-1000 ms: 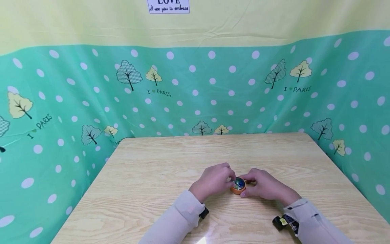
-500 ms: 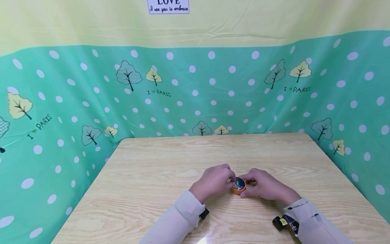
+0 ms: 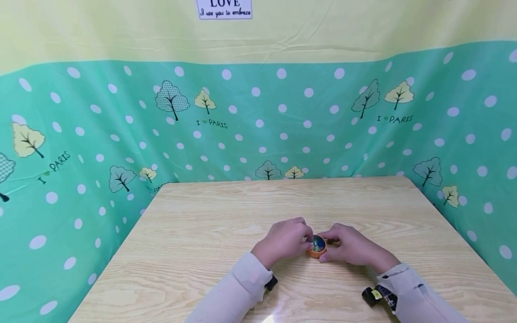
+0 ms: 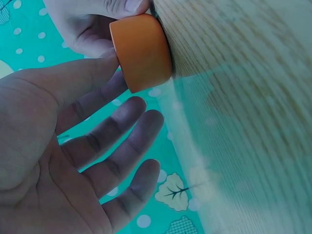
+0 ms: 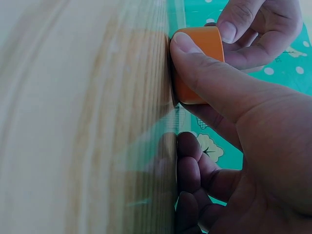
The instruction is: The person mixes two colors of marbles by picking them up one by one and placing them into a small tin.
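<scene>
A small round orange cup (image 3: pixel 316 254) stands on the table, with shiny blue and green contents (image 3: pixel 318 243) inside. What kind of things they are is too small to make out. My right hand (image 3: pixel 349 244) grips the cup by its side; in the right wrist view the thumb (image 5: pixel 209 73) presses along its wall. From the other side, my left hand (image 3: pixel 284 240) has thumb and index finger at the cup's mouth. In the left wrist view, the cup's rim hides those fingertips, and the other fingers (image 4: pixel 131 146) are spread loosely. Whether they pinch anything is hidden.
The wood-grain table (image 3: pixel 210 215) extends around both hands. A green dotted curtain (image 3: pixel 282 121) with printed trees hangs behind and at the sides. Black wrist cameras (image 3: pixel 369 296) sit below both cuffs.
Both hands stay nearly in place at the cup. The blue and green pattern inside it looks slightly different from before.
</scene>
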`<move>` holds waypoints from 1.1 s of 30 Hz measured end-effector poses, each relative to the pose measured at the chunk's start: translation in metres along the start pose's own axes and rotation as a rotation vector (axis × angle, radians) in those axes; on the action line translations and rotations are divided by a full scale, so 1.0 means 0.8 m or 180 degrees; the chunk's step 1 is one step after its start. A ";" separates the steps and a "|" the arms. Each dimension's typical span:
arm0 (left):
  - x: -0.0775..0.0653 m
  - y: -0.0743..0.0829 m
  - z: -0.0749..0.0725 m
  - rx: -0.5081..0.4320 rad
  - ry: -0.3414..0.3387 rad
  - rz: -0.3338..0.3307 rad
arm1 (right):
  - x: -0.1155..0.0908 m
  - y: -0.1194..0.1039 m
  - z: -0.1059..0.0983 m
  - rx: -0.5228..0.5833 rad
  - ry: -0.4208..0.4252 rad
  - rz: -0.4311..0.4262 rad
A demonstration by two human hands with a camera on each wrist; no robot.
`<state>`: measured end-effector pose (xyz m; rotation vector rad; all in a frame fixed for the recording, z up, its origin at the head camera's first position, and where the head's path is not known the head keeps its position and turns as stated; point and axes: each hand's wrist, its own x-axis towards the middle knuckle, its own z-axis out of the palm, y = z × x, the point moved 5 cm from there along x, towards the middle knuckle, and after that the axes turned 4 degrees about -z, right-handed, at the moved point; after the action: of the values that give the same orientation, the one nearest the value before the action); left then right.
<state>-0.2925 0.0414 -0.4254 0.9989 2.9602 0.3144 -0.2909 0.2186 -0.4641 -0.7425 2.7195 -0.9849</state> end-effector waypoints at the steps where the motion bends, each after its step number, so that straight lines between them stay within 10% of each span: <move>1: 0.000 0.000 0.000 0.0003 0.0003 0.0001 | 0.000 0.000 0.000 0.0001 0.0003 0.0010; 23: -0.006 -0.007 -0.004 -0.0024 -0.0027 -0.0112 | 0.005 -0.004 0.002 -0.0054 -0.0029 -0.0013; 33: -0.038 -0.065 -0.013 -0.0128 0.0005 -0.0310 | -0.004 0.002 -0.005 -0.0021 -0.0130 0.0157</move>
<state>-0.3004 -0.0189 -0.4272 0.8474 2.9785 0.3715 -0.2897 0.2236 -0.4622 -0.6853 2.6938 -0.9402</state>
